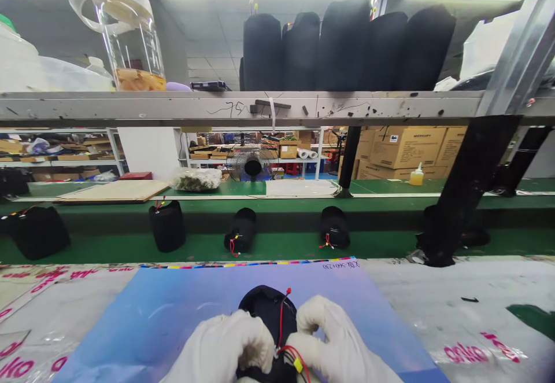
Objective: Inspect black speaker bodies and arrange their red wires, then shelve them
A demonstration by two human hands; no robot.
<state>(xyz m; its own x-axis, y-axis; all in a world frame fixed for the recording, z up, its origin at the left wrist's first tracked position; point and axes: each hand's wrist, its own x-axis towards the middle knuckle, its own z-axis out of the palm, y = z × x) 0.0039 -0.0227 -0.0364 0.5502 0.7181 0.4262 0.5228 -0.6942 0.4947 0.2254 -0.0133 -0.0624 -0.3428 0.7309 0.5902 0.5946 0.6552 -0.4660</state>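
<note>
On the blue sheet (173,308) in front of me is a black wrapped pack (264,302) with a red plug (288,291) on a thin lead and a red wire loop (299,353) bearing a yellow tag. Both my hands wear white gloves. My left hand (225,342) curls its fingers onto the pack's near left side, beside the wires. From the right, my right hand (333,337) bends its thumb and fingers together at the pack's edge, close to the wire loop. Its fingertips meet the black cover. The pack's lower part is hidden by the gloves and the frame edge.
Beyond the sheet, several similar black packs (167,227) stand or lie on a green conveyor belt (286,244). A metal shelf (373,105) crosses overhead, bearing black packs and a glass jug (134,53). At right, a black-wrapped post (466,192) rises beside the belt.
</note>
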